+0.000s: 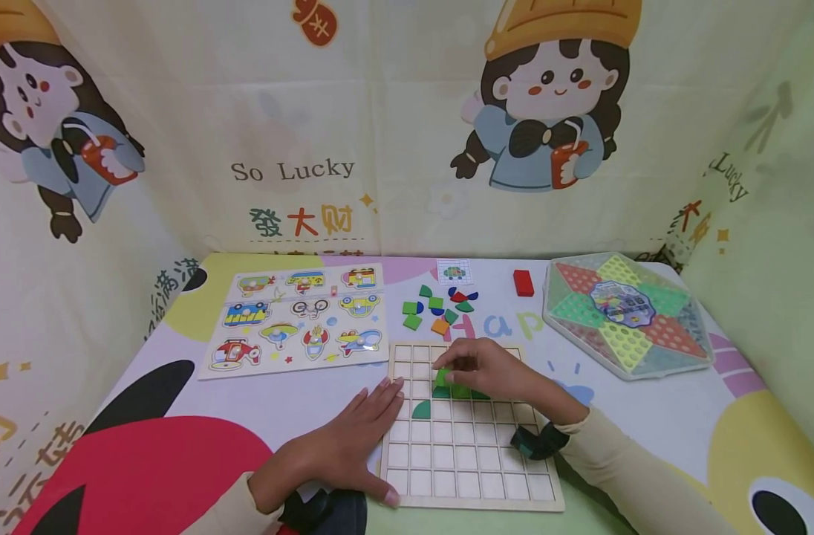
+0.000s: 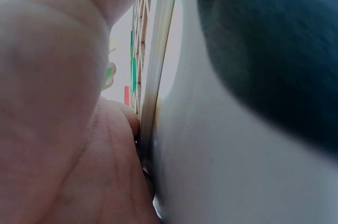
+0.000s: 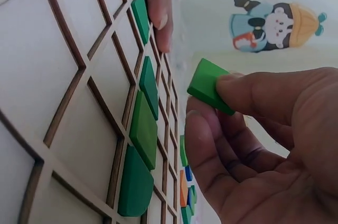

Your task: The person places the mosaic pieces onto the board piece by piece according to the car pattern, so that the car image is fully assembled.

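Note:
My right hand pinches a bright green square tile between thumb and fingers, above the wooden grid board. Below it, a row of green pieces sits in the grid: a light green square between two dark green pieces, one with a rounded corner. A dark green quarter-circle piece lies in a cell one row nearer me, towards the left. My left hand rests at the board's left side, fingers extended along the edge and thumb at the near left corner.
Beyond the board lie several loose coloured pieces and a small pattern card. A red block stands further right, beside a hexagonal Chinese checkers box. A vehicle puzzle board lies at the left.

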`<state>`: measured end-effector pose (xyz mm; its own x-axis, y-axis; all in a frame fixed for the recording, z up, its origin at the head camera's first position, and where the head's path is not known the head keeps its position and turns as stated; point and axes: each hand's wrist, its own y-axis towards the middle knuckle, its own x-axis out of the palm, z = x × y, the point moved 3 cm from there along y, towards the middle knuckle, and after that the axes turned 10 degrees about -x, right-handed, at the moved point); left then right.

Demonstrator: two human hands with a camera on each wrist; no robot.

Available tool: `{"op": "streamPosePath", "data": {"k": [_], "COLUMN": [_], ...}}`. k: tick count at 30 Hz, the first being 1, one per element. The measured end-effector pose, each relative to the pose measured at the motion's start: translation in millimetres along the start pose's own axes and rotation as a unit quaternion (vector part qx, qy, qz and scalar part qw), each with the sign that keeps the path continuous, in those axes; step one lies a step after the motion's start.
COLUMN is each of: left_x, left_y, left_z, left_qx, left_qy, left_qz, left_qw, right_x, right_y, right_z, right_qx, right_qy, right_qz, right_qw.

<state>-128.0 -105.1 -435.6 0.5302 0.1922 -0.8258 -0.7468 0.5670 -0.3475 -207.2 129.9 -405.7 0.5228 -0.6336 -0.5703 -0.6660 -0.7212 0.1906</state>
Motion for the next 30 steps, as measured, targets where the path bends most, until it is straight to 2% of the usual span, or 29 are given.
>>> {"op": "streamPosePath", "data": {"k": [10, 16, 30], "left_x": [0.1, 0.1, -0.3], "left_y": [0.3, 0.6, 0.1], "left_z": [-0.2, -0.9, 0.0], "left_qx": [-0.005, -0.003, -0.003], "left_qy": [-0.001, -0.001, -0.002], "left_qz": [-0.003, -0.001, 0.001], "left_qw": [1.0, 1.0, 1.0], "right_x": [12, 18, 21], "right_y": [-3.2, -5.2, -7.2], "right_z": [-12, -15, -12], "right_qx": [-0.01, 0.009, 0.001], "right_qy": [-0.019, -0.023, -0.087], "right_qz": [-0.054, -0.076, -0.084], "right_qw": [0.9983, 0.9968, 0.9927]}}
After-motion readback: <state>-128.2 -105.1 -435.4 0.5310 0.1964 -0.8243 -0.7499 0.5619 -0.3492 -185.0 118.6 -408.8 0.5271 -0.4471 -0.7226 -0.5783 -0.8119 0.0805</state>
